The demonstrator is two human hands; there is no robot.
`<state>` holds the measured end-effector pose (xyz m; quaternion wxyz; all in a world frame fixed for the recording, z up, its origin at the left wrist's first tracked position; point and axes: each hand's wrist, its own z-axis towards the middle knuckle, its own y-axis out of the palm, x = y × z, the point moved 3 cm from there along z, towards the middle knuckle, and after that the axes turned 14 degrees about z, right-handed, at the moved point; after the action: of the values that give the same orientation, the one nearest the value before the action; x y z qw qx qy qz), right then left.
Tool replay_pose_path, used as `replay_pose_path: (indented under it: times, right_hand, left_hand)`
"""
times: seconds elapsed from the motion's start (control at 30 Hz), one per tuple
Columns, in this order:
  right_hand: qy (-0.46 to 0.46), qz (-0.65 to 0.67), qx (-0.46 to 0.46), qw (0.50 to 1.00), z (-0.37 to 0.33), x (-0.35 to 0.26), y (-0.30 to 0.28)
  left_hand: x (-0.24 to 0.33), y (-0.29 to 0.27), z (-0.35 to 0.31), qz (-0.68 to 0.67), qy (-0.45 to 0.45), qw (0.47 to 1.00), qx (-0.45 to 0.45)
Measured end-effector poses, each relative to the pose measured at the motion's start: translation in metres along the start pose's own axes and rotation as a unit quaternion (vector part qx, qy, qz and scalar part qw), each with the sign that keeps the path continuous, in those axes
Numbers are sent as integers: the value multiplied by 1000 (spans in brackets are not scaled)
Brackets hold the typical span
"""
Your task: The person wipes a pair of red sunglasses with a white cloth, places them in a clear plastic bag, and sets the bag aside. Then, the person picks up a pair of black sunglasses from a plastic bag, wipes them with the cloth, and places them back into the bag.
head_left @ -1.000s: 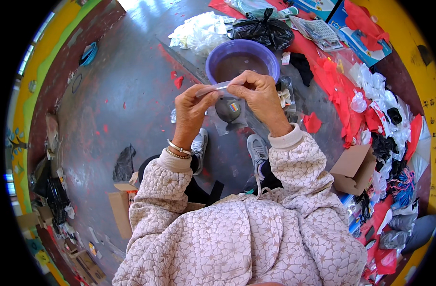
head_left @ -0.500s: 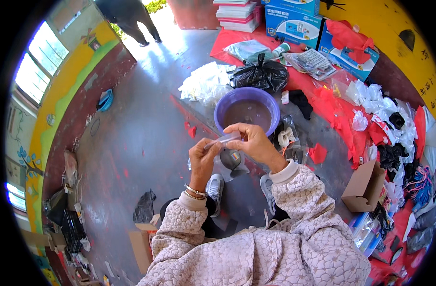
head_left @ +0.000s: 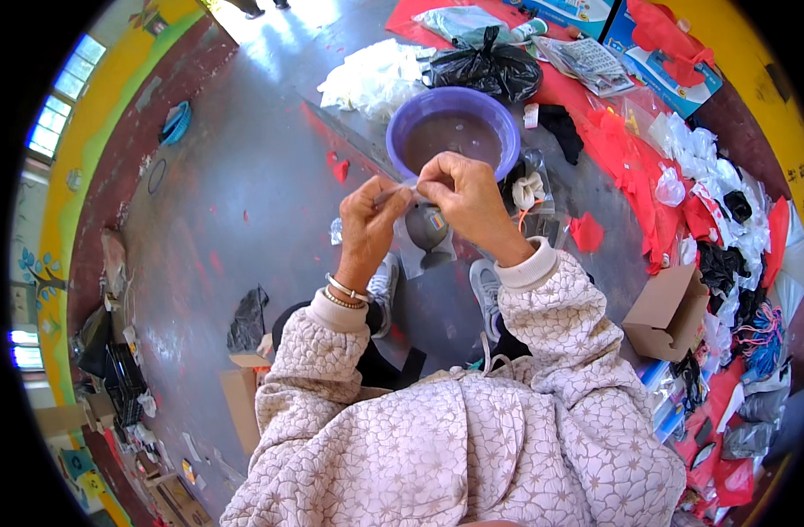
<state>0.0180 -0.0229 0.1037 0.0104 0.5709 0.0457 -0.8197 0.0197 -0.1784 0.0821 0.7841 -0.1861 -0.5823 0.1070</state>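
Note:
My left hand and my right hand meet in front of my body, fingers pinched together. Between the fingertips is a small piece of see-through plastic, mostly hidden by the fingers. Just beyond the hands stands a purple basin with murky brownish water in it. Below the hands, on the floor between my shoes, lies a dark grey rounded object with a small rainbow-striped label, on or in a see-through bag; its kind I cannot make out.
Behind the basin sit a black plastic bag and white plastic bags. Red cloth strewn with bags and scraps runs down the right side. An open cardboard box stands there. Another carton is by my left leg.
My hands have drawn closer together, and less of the plastic piece shows between them. The view has tipped downward, so the background sits higher.

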Motion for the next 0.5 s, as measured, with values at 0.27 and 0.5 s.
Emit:
replay_pose_path:
  times: [0.27, 0.5]
  right_hand:
    - [102, 122, 28, 987, 6, 18, -11]
    - [53, 40, -56, 996, 7, 4, -13]
  left_hand:
    - [-10, -1, 2, -186, -90, 977, -48]
    - [-10, 1, 0, -153, -91, 983, -36]
